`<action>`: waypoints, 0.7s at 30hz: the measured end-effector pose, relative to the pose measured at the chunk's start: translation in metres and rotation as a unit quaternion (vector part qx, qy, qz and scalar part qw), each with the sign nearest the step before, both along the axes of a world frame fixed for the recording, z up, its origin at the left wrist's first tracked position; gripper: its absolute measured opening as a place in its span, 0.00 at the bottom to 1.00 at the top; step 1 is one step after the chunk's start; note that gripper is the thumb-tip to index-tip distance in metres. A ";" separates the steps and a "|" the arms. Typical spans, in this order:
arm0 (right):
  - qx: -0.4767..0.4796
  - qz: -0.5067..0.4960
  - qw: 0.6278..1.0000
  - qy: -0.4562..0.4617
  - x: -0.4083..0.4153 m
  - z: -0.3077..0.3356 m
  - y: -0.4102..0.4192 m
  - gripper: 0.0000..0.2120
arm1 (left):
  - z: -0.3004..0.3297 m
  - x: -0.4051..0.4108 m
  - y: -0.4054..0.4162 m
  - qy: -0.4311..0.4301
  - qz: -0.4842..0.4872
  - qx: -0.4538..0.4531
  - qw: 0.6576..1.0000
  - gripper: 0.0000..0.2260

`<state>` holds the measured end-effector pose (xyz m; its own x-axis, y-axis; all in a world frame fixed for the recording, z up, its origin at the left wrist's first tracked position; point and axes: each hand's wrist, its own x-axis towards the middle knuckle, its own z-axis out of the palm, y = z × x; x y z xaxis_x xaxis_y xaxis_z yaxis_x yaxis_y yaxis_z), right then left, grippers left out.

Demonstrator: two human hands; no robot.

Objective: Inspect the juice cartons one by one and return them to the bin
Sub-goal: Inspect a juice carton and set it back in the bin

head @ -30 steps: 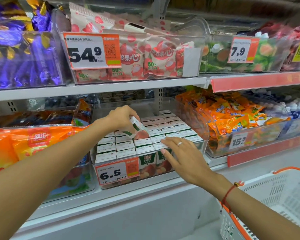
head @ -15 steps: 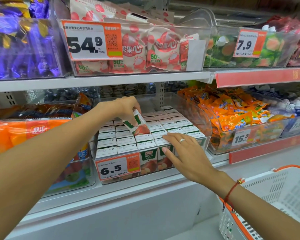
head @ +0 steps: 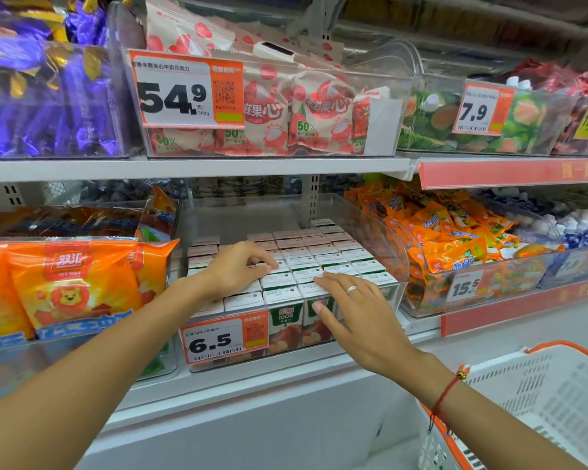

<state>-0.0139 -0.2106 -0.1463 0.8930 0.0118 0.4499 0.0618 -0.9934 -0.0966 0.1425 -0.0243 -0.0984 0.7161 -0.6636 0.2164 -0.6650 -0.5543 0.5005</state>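
Under the left hand (head: 233, 268) lie the cartons (head: 306, 259), packed upright in rows inside the clear bin (head: 386, 239); its fingers (head: 263, 262) are curled, tips pressing one carton top down among the rest. Beside it the right hand (head: 357, 310) rests flat — fingers spread over the front cartons and the bin's edge. A carton looks just returned, so the step is seating it; next comes pinching another free of the tight rows. Right of the fingers, a second bin (head: 421, 300) holds orange packets (head: 455, 239); nearer, a white basket (head: 557, 395).
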 end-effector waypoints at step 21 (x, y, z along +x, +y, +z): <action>0.036 0.005 0.999 -0.003 0.002 0.000 0.004 0.26 | 0.036 0.049 -0.017 -0.084 -0.016 0.263 0.961 0.16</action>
